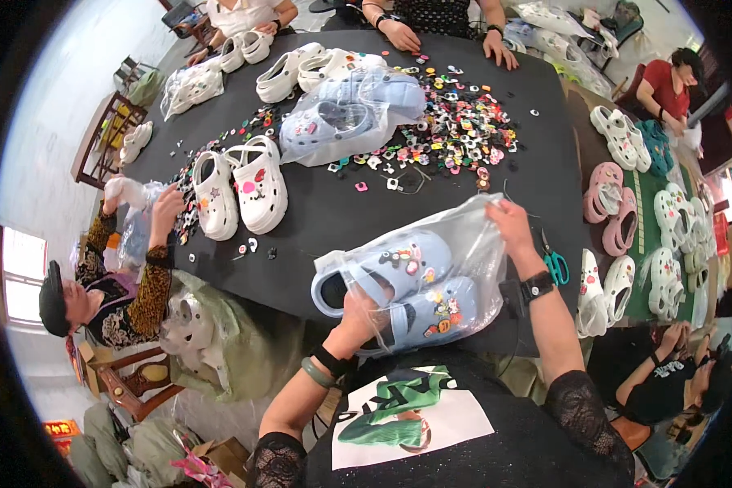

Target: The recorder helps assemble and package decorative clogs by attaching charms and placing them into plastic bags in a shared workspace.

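A pair of light blue clogs (419,260) with colourful charms lies mostly inside a clear plastic bag (480,252) at the table's near edge. My left hand (359,319) is closed around the clogs at their heel end; some of its fingers are hidden by the shoes and plastic. With my right hand (510,228) I pinch the bag's edge and hold it stretched up and to the right of the shoes. Teal-handled scissors (555,262) lie on the table just right of my right wrist.
A heap of loose charms (455,126) covers the far middle of the black table (325,203). White clogs (260,191) stand at left, beside bagged blue clogs (329,130). More clogs (618,203) fill a side table. Co-workers' hands (403,37) rest at the far edge.
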